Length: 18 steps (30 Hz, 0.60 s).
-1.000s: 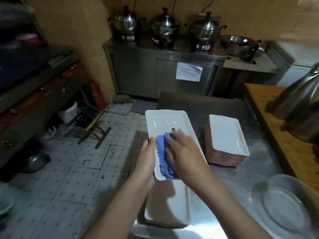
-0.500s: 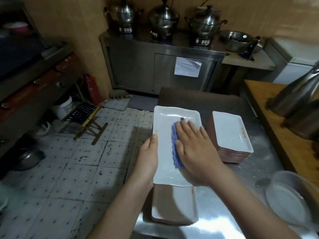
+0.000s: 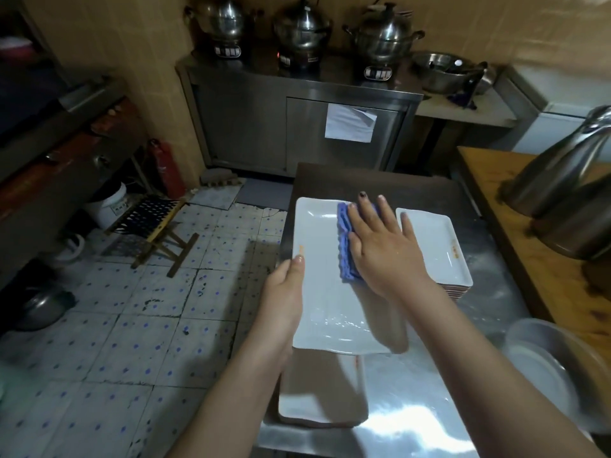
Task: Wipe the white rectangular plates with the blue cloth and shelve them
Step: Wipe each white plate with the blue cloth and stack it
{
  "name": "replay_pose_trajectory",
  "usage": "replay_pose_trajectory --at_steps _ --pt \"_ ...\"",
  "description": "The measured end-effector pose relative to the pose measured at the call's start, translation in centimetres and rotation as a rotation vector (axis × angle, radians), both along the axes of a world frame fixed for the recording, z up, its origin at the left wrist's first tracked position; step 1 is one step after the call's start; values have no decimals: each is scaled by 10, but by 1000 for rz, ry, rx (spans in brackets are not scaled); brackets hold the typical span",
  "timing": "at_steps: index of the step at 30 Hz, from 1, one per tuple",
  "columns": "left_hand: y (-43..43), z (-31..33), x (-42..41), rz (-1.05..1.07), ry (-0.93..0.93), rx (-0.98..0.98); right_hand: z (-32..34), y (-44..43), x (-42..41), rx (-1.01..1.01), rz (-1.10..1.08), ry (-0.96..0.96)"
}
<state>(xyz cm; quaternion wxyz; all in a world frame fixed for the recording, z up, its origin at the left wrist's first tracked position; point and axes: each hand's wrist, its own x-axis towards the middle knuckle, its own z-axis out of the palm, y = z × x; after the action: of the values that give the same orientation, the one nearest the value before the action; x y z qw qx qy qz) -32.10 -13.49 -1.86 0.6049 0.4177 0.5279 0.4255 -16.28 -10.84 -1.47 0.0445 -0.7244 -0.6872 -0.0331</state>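
Note:
I hold a white rectangular plate (image 3: 324, 292) level above the steel table. My left hand (image 3: 286, 289) grips its left long edge, thumb on the rim. My right hand (image 3: 383, 246) lies flat with straight fingers on the blue cloth (image 3: 345, 246), pressing it against the plate's far right part. A stack of white plates (image 3: 439, 249) sits on the table to the right. Below the held plate, near the table's front edge, lies another short pile of white plates (image 3: 317, 398).
The steel table (image 3: 420, 421) has its left edge over a tiled floor. A clear plastic container (image 3: 545, 365) stands at the front right. A wooden counter (image 3: 529, 233) with metal pots is on the right. A steel cabinet (image 3: 297, 127) with cookers stands ahead. A folding stool (image 3: 155, 226) rests on the floor.
My right hand has slid the blue cloth from the plate's near end to its far end. The plate has been turned level. My left hand keeps its hold on the left edge.

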Motion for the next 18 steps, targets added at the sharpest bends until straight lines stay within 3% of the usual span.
replay_pose_trajectory --at_steps 7,14,18 --pt "10 4 -7 45 36 51 -30 -65 -19 10 63 71" --pt "-2 -3 12 -17 86 14 -22 -4 4 67 -174 167" --pt "1 -7 6 20 26 -3 -27 -21 -21 72 -112 200"
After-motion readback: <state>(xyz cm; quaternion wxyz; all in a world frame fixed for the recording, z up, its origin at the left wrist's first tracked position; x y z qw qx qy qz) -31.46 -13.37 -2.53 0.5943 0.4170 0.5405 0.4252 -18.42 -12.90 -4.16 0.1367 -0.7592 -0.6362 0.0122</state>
